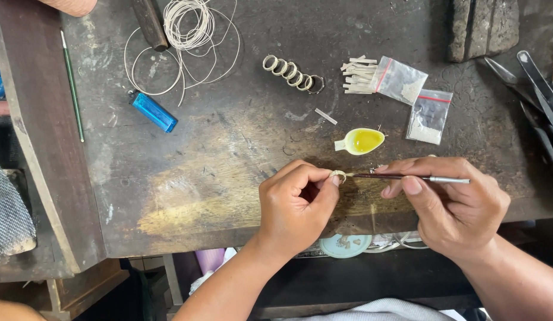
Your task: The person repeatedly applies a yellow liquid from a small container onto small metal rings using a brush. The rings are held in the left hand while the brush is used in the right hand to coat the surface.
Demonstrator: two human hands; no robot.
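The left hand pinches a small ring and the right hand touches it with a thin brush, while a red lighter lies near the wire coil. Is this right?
Not quite: the head view shows the lighter is blue, not red. The rest holds: the left hand pinches the small ring, the right hand holds the thin brush to it, near the wire coil.

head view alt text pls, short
Left hand pinches a small ring while the right hand touches a fine brush to it, over a worn dark workbench with a spoon of yellow liquid.

Pliers [541, 101] cut off at right edge — brush tip hidden behind ring [338, 175].
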